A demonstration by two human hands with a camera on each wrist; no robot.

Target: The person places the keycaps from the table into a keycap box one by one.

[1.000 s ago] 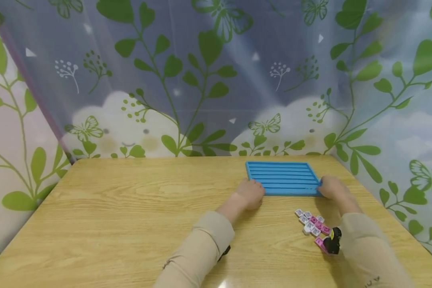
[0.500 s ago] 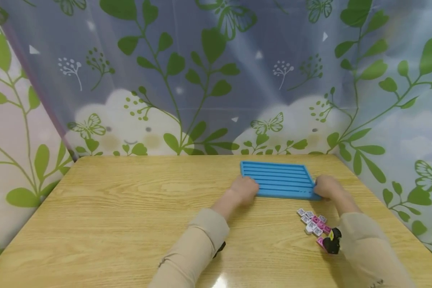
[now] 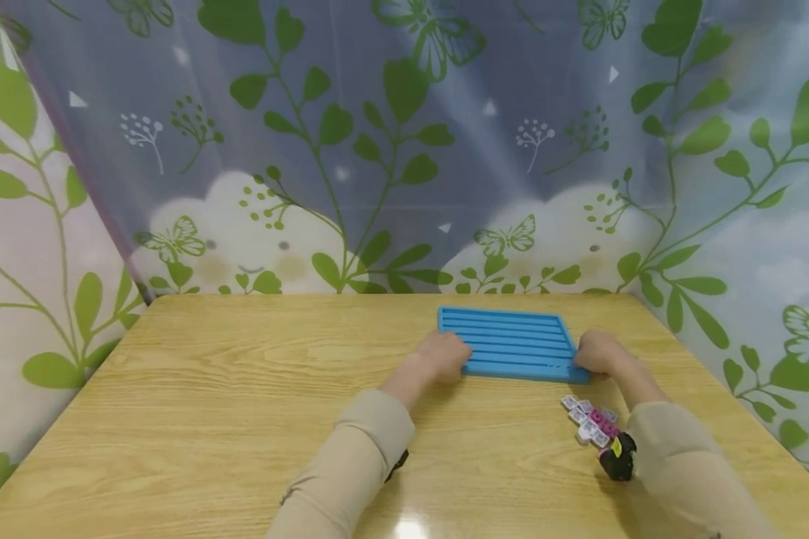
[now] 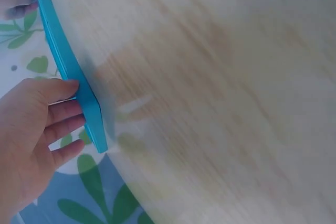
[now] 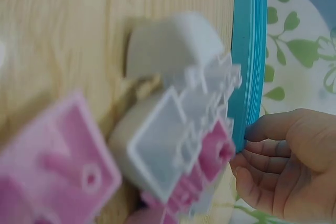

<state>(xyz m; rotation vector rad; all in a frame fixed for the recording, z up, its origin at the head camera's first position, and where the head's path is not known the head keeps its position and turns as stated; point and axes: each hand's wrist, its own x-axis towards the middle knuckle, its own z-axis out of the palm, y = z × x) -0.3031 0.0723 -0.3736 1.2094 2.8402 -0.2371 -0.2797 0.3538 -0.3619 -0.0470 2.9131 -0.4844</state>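
A blue ridged tray [image 3: 512, 346] lies at the back right of the wooden table, slightly turned. At its near left corner my left hand [image 3: 441, 355] holds the edge; the left wrist view has the thumb on the tray's rim [image 4: 65, 61] and the fingers behind it. My right hand [image 3: 603, 353] pinches the near right corner, thumb and index finger at the side in the right wrist view. Closer to me sits a cluster of small white and pink hollow pieces [image 3: 588, 421], which look like upturned keycaps. My right forearm passes beside them.
A black strapped device [image 3: 618, 457] on my right wrist hides some of the pink pieces. Another black device [image 3: 396, 466] shows under the left sleeve. Behind the table [image 3: 243, 389] hangs a leaf-patterned curtain [image 3: 297, 150].
Both hands have shifted left in the head view, and the blue tray with them, a little nearer to me. The small pieces appear to stay put as the view shifts slightly.
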